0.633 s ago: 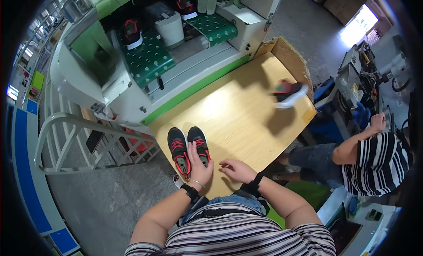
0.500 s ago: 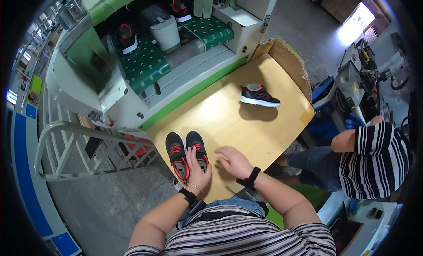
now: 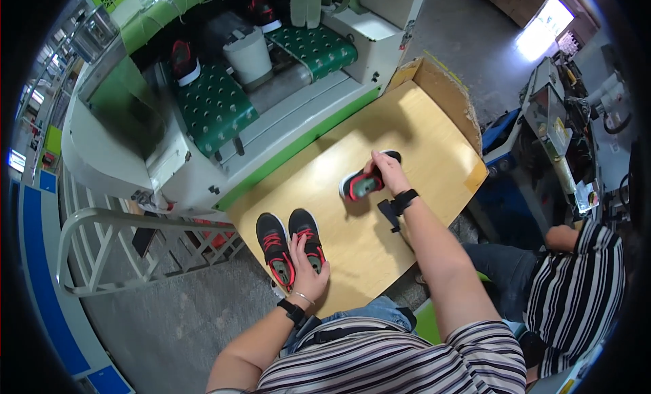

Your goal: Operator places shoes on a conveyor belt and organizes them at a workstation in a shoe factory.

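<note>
Partly under right hand (image 3: 389, 171): lone shoe (image 3: 363, 184) | under left hand (image 3: 310, 277): paired shoe (image 3: 302, 222)

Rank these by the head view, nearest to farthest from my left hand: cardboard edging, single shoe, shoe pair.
1. Shoe pair: at the left hand, which touches its right shoe.
2. Single shoe: up and to the right, at the right hand.
3. Cardboard edging: farther up and right, beyond the single shoe.

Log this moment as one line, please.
left hand: on right shoe of pair | right hand: on lone shoe | surface: tan table
</note>
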